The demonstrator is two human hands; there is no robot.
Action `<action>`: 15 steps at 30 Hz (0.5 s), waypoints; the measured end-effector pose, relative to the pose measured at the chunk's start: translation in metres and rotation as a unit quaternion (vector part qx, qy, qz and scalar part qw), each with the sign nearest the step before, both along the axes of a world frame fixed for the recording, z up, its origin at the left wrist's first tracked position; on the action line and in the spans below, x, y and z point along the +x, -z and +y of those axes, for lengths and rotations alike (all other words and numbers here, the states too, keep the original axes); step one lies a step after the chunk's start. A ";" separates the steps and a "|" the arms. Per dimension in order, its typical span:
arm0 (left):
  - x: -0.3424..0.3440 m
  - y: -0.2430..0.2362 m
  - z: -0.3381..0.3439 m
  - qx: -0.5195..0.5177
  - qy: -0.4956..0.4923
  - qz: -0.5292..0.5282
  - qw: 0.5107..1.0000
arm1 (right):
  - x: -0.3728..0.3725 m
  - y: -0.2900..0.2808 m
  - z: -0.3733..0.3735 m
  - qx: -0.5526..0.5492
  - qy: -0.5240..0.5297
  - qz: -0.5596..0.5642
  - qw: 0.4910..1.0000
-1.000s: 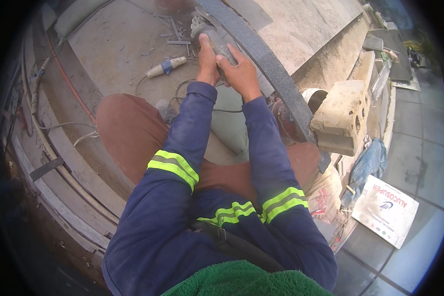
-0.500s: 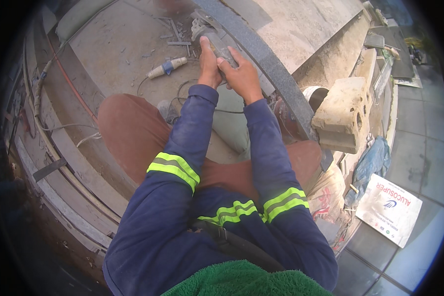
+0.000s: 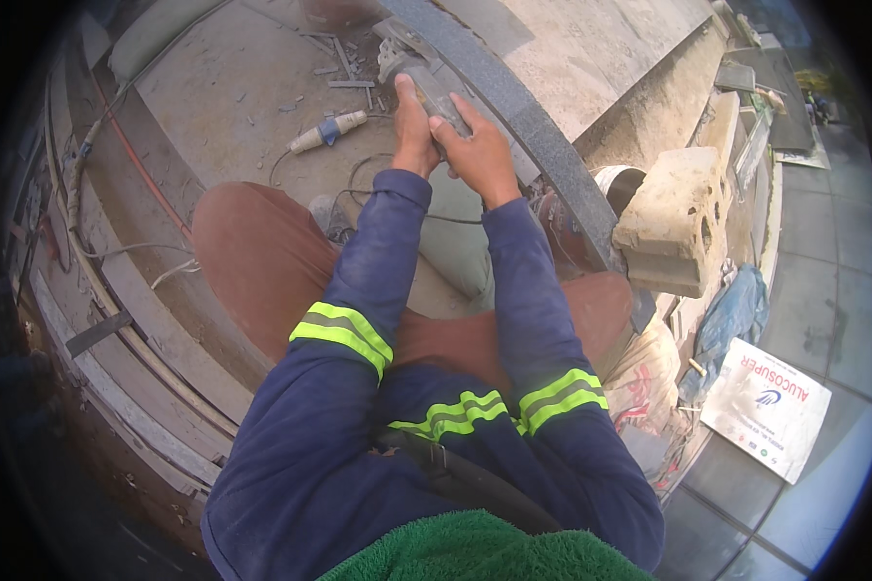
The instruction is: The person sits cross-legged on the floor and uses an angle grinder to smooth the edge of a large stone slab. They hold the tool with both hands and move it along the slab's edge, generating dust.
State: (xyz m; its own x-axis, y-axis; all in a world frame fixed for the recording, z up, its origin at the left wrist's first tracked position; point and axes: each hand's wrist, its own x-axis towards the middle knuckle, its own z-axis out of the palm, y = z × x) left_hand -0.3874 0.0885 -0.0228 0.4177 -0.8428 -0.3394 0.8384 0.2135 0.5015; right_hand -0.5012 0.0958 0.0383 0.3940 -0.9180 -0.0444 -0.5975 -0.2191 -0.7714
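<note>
Both my hands are wrapped round a dusty grey angle grinder (image 3: 432, 89) at the top middle. My left hand (image 3: 414, 133) grips its left side, near the tool's head. My right hand (image 3: 481, 155) closes on the body farther back, with the thumb lying toward the left hand. Just right of the tool runs the edge of a long grey stone slab (image 3: 543, 131), which looks bent by the lens. Whether the grinder's disc touches the slab is hidden from here.
A white and blue plug connector (image 3: 327, 132) lies on the dusty ground, with thin offcuts (image 3: 352, 73) beyond it. A concrete block (image 3: 670, 218) stands against the slab's near end. Cables and a red hose (image 3: 145, 169) run along the left. A white printed board (image 3: 765, 412) rests on tiles at right.
My hands and the grinder have stayed almost in place, with only a very slight shift. The rest of the scene looks the same.
</note>
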 end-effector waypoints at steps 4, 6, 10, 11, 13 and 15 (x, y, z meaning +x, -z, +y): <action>-0.006 -0.004 0.001 0.007 0.011 0.007 1.000 | -0.007 0.006 -0.003 -0.011 0.002 -0.003 1.000; -0.005 -0.001 0.002 0.012 0.012 0.008 1.000 | -0.005 0.005 -0.001 -0.005 0.003 -0.010 1.000; -0.003 0.006 0.002 0.004 0.016 -0.003 1.000 | -0.004 -0.003 0.006 0.042 0.014 -0.025 0.999; -0.004 0.007 0.002 0.001 0.020 -0.007 1.000 | -0.005 -0.004 0.007 0.050 0.018 -0.022 0.998; -0.004 0.009 0.002 0.017 0.008 -0.010 1.000 | -0.005 -0.005 0.010 0.045 0.018 -0.014 0.999; -0.006 0.007 0.000 0.015 0.008 -0.010 1.000 | -0.008 0.000 0.006 0.030 0.019 -0.011 0.999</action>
State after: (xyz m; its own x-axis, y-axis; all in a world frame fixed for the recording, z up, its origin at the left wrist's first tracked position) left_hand -0.3939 0.0882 -0.0302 0.4107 -0.8392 -0.3564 0.8312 0.1839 0.5247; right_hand -0.5088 0.1015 0.0380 0.3598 -0.9285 -0.0919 -0.5881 -0.1492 -0.7949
